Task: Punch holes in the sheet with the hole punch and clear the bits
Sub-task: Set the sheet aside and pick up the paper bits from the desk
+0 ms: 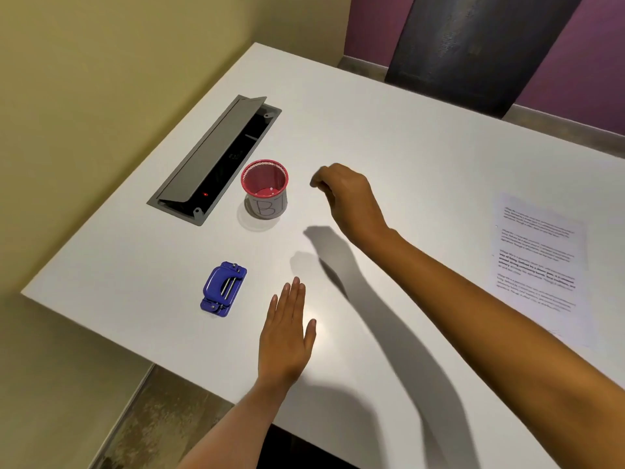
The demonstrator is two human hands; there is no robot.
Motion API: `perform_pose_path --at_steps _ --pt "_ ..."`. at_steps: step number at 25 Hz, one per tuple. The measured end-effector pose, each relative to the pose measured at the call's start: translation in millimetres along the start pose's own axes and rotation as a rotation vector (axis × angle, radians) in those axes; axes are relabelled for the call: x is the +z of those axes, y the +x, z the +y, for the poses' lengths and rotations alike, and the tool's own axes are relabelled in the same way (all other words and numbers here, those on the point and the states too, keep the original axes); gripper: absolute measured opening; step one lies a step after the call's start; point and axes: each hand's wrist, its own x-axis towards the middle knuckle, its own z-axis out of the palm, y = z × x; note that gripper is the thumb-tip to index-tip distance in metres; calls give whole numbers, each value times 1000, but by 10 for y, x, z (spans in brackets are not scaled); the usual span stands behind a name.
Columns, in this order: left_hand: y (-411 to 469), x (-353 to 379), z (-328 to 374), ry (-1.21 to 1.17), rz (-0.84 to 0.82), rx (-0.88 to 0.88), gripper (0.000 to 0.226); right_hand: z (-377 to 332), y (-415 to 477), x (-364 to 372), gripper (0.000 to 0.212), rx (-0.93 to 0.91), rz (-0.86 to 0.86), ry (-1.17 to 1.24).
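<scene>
Two bare forearms enter from the lower edge, each ending in a bare hand: left hand [286, 336], right hand [348, 198]. No sleeve, glove, watch, ring or bracelet shows on either arm. Fingernails on the left hand are short and unpainted; those of the right are hidden.

Handwritten capitals "BI" stand on the pale paper label [267, 206] wrapped round the lower wall of the red mesh cup [264, 182], which sits beside the open cable hatch [216, 157] toward the far left part of the white table [406, 130]; any further letters on the label are hidden by the curve. The printed sheet [537, 262], lying near the table's right edge, carries several paragraphs of black type, one block in bold, all too small and blurred to read.
</scene>
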Motion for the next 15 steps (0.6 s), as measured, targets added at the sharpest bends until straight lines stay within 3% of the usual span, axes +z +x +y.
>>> perform_pose_path --at_steps 8,15 --pt "-4 -33 14 19 -8 27 62 220 -1670 -371 19 418 -2 -62" --pt "-7 -43 128 -48 -12 -27 67 113 -2712 -414 19 666 27 -249"
